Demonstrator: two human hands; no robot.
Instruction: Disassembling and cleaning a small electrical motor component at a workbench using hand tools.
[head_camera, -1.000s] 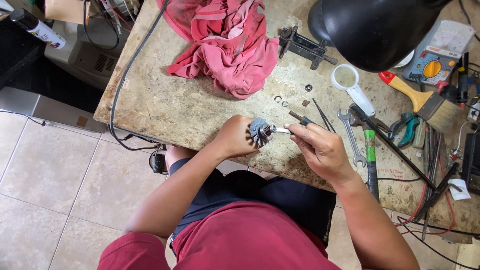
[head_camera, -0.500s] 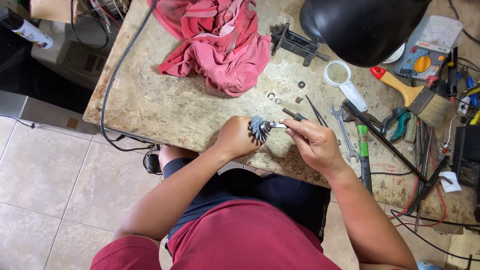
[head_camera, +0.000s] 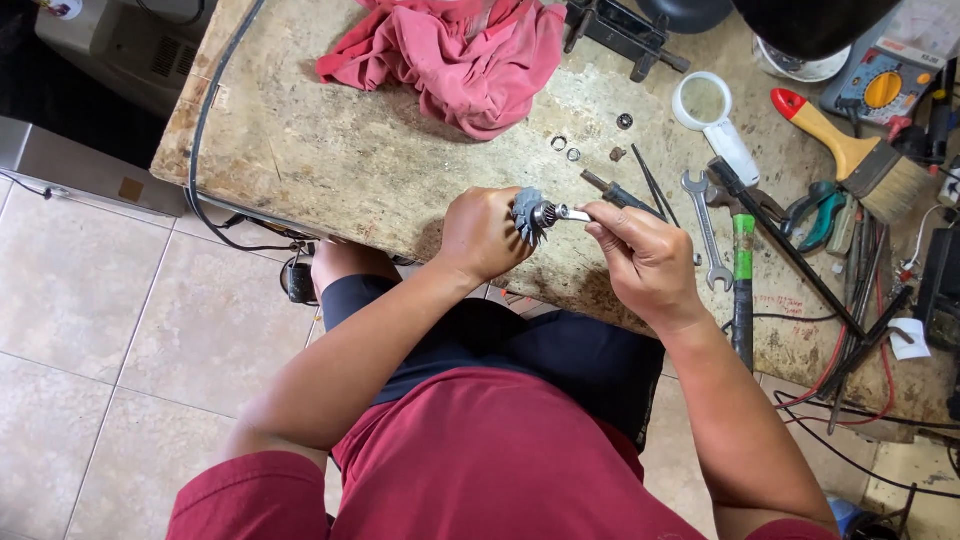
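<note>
My left hand (head_camera: 482, 235) is closed around a small motor part with a grey finned fan disc (head_camera: 527, 215) facing right. My right hand (head_camera: 645, 260) pinches a thin shiny metal tool (head_camera: 574, 213) whose tip sits at the hub of the fan disc. Both hands are raised just above the near edge of the worn workbench (head_camera: 330, 170). Just beyond the hands, a dark screwdriver (head_camera: 618, 194) and thin picks (head_camera: 652, 188) rest on the bench.
A pink rag (head_camera: 460, 55) lies at the back. Small rings and washers (head_camera: 566, 148), a magnifying glass (head_camera: 712, 120), a spanner (head_camera: 706, 225), a green-handled tool (head_camera: 742, 290), a paintbrush (head_camera: 850, 150), pliers (head_camera: 815, 215), a black cable (head_camera: 205, 150) and wires surround the work spot.
The view has shifted and come closer. Both hands keep their hold on the fan part and the thin tool, with only slight movement.
</note>
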